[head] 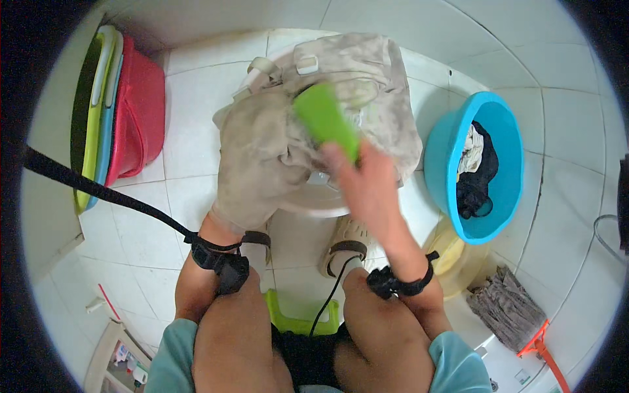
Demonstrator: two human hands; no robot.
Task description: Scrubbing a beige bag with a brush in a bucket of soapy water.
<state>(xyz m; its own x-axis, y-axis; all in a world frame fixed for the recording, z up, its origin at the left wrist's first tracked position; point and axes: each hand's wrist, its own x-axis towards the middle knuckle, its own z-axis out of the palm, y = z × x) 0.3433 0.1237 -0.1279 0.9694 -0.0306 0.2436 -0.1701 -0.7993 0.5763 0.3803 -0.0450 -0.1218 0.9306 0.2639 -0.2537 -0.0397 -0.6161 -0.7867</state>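
Observation:
A wet beige fabric item with straps and a pale buckle lies bunched over a pale round basin on the floor in front of me. My right hand is closed around a green scrubbing brush, blurred, above the middle of the fabric. The brush's bristles are not visible. My left hand is inside or under the fabric at the left; only the wrist shows, so its fingers are hidden. Both wrists wear black straps with small devices.
A blue basin holding dark and white cloths stands at the right, by a yellowish translucent basin. A grey mop head is at lower right. Red and other basins lean at the left wall. A green stool is beneath me.

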